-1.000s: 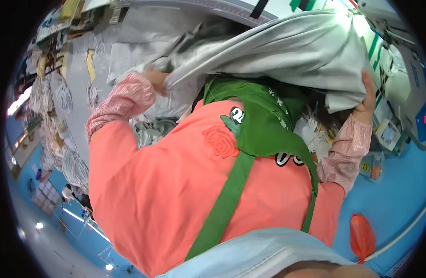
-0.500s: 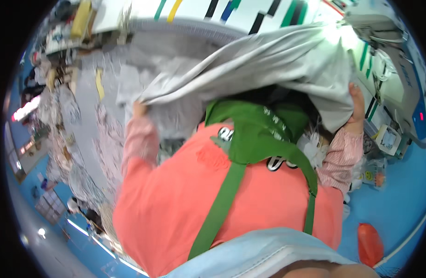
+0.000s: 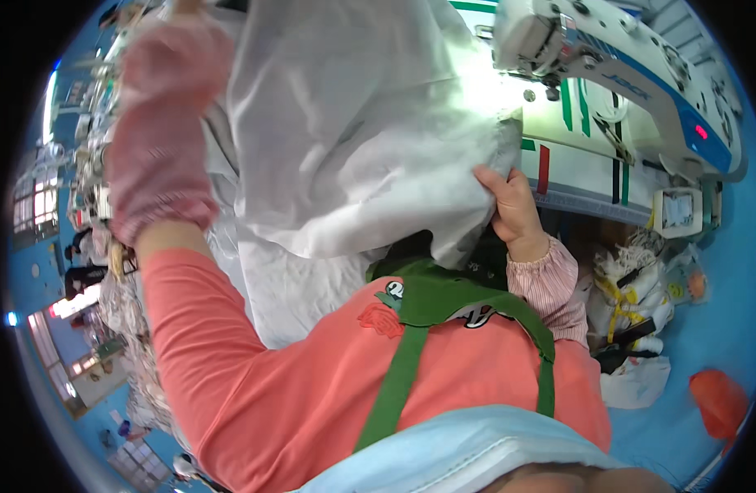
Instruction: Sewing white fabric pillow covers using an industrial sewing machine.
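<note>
A large pale grey cloth (image 3: 345,123) hangs in broad folds across the middle of the view, over the table edge and partly over my lap. My right hand (image 3: 519,209) grips its right edge, thumb on top, close to the table's front. My left arm, in a pink sleeve cover (image 3: 160,123), stretches far forward along the cloth's left side. Only a blurred bit of my left hand (image 3: 186,6) shows at the upper rim; its fingers are out of sight. A sewing machine (image 3: 616,78) with a lit needle area stands just beyond the cloth's right edge.
Strips of green, black and red tape mark the white machine table (image 3: 550,123). A small white box (image 3: 678,212) sits at its right end. Below are stuffed plastic bags (image 3: 633,304) and a red bag (image 3: 719,403) on the blue floor. Piled garments (image 3: 119,287) lie at left.
My left hand has swung forward to the upper rim. My right hand has come lower and inward, still holding the cloth. The cloth now hangs spread lower, and the sewing machine shows more fully.
</note>
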Action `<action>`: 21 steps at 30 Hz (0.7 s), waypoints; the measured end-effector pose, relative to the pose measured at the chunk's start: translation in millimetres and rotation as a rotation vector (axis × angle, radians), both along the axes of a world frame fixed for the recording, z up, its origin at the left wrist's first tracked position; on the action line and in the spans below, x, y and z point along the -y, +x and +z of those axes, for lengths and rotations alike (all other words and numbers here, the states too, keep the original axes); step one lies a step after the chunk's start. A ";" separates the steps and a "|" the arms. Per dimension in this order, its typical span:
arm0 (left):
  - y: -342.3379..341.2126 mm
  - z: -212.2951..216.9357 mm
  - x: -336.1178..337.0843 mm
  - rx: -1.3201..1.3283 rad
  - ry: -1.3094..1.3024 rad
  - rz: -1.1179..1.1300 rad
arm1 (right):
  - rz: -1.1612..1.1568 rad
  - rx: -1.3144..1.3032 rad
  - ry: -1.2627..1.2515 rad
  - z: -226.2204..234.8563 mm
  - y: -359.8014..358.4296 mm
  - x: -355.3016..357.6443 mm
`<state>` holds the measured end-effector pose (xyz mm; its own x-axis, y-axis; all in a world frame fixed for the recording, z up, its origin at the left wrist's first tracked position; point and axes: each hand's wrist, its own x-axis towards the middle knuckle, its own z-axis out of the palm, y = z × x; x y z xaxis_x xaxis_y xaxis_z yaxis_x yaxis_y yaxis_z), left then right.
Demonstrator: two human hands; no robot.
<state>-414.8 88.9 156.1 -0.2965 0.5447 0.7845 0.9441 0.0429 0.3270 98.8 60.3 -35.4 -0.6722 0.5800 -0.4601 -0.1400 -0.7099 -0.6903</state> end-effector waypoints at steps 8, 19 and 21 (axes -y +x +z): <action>51.3 -226.9 53.1 -0.299 -1.039 0.399 | 0.028 0.012 -0.015 -17.3 8.6 2.0; 207.5 -171.0 -22.4 -0.139 -0.683 -0.410 | 0.012 0.056 0.000 -35.0 42.0 17.8; 306.1 -171.0 2.0 -0.169 -0.526 -0.740 | 0.006 0.026 0.015 -34.3 43.8 22.6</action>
